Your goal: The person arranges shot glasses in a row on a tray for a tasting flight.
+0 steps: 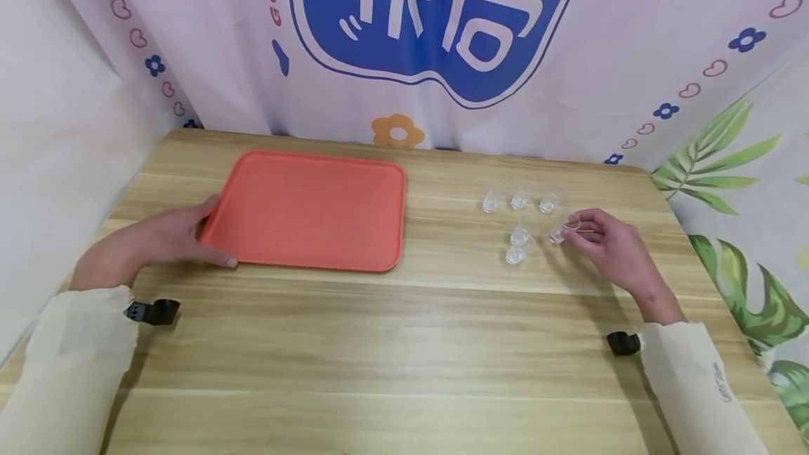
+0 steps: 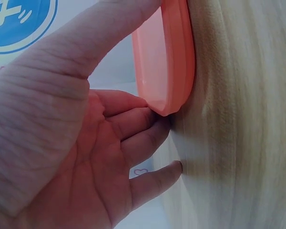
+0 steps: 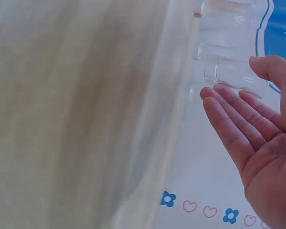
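Tray (image 1: 310, 209), red, one; cups (image 1: 520, 201), clear, six.
Left hand (image 1: 166, 236) grips tray near the surface's (image 1: 379, 350) left edge; right hand (image 1: 614, 248) pinches one cup (image 1: 556, 235) toward the right edge.

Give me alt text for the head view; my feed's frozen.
A person's right hand holds a small clear cup beside five similar cups on a wood-grain table, while the left hand grips a red tray at its near-left corner.

Draped booth (image 1: 63, 104), wood-grain tbl (image 1: 392, 350), printed bkdrp (image 1: 432, 34)
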`<state>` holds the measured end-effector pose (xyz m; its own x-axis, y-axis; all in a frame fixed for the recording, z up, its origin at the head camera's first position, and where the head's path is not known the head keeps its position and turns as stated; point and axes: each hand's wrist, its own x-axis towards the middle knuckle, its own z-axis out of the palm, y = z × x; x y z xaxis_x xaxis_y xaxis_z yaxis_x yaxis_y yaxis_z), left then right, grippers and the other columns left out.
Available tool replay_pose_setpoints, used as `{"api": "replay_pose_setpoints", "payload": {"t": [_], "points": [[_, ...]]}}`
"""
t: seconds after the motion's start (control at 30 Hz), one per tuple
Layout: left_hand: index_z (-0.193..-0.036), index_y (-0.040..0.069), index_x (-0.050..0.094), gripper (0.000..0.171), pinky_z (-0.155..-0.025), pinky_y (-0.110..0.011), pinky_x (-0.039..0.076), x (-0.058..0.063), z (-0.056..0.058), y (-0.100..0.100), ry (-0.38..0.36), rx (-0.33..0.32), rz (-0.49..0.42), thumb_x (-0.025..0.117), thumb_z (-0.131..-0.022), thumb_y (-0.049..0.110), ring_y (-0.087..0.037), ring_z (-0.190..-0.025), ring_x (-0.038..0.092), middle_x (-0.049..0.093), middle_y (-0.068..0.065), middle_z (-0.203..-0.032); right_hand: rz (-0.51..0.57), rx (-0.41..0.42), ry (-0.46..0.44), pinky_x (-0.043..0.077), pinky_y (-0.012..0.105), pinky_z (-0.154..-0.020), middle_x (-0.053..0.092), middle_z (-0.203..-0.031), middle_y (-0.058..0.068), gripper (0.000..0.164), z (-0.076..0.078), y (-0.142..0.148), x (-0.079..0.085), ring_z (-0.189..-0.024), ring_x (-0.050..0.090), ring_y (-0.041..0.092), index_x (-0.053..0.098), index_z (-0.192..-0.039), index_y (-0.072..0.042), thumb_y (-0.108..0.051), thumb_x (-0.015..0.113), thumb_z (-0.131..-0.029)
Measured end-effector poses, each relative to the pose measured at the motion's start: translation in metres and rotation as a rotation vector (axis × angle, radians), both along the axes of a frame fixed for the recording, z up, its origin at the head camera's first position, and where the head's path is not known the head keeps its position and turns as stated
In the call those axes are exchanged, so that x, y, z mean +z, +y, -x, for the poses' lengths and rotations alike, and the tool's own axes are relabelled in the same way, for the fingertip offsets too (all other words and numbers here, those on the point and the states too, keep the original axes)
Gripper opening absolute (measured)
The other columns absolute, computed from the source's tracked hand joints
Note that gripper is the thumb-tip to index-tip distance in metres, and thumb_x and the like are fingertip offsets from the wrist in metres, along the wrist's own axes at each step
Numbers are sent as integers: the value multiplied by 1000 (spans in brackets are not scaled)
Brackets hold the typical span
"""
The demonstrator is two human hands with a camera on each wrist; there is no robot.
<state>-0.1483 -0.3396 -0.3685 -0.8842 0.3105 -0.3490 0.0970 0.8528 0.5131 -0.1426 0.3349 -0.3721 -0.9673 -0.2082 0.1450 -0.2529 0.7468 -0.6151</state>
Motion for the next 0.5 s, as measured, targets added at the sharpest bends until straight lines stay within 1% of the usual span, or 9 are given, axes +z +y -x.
{"api": "replay_pose_setpoints", "payload": {"t": [0.07,0.13,0.23,0.3,0.33,0.4,0.5], "points": [[-160,-8,1,126,-97,-65,45,0,-1,0,-2,0,-3,84,-84,48,-51,-128,46,35,-42,-150,10,1,7,52,9,-75,71,-109,23,32,-1,-1,3,-100,70,41,62,-121,7,-17,70,-101],[-160,-9,0,125,-98,-64,45,1,-2,1,-2,-6,-9,84,-85,46,-51,-128,46,35,-42,-150,13,4,16,52,10,-75,71,-109,22,32,-2,-2,6,-99,72,35,62,-122,6,-17,70,-101],[-161,-8,1,124,-98,-64,45,2,-3,2,-5,-3,-19,84,-85,45,-50,-128,45,34,-41,-151,19,18,35,53,10,-76,71,-110,22,32,-3,-4,10,-96,72,12,62,-122,6,-16,71,-100],[-161,-8,1,124,-99,-66,44,2,-3,2,-10,0,-22,84,-85,46,-50,-129,44,33,-40,-152,27,30,54,52,10,-77,71,-110,22,32,-3,-7,13,-93,67,-3,62,-122,7,-14,72,-99],[-161,-7,1,125,-99,-66,44,3,-3,2,-11,2,-22,84,-85,46,-50,-129,44,33,-40,-152,35,39,63,53,11,-77,71,-110,22,32,-2,-9,15,-92,64,-8,63,-122,7,-12,72,-99],[-161,-7,2,125,-99,-68,43,3,-3,3,-14,7,-20,84,-84,48,-49,-128,44,33,-39,-152,49,51,79,53,11,-77,72,-110,22,31,-1,-13,18,-91,62,-13,63,-122,7,-10,72,-98],[-161,-7,2,126,-99,-68,43,4,-3,3,-11,13,-8,84,-84,49,-50,-128,44,34,-40,-151,65,65,88,54,12,-78,71,-111,21,31,3,-22,25,-92,63,-11,64,-123,7,-10,72,-99]]}}
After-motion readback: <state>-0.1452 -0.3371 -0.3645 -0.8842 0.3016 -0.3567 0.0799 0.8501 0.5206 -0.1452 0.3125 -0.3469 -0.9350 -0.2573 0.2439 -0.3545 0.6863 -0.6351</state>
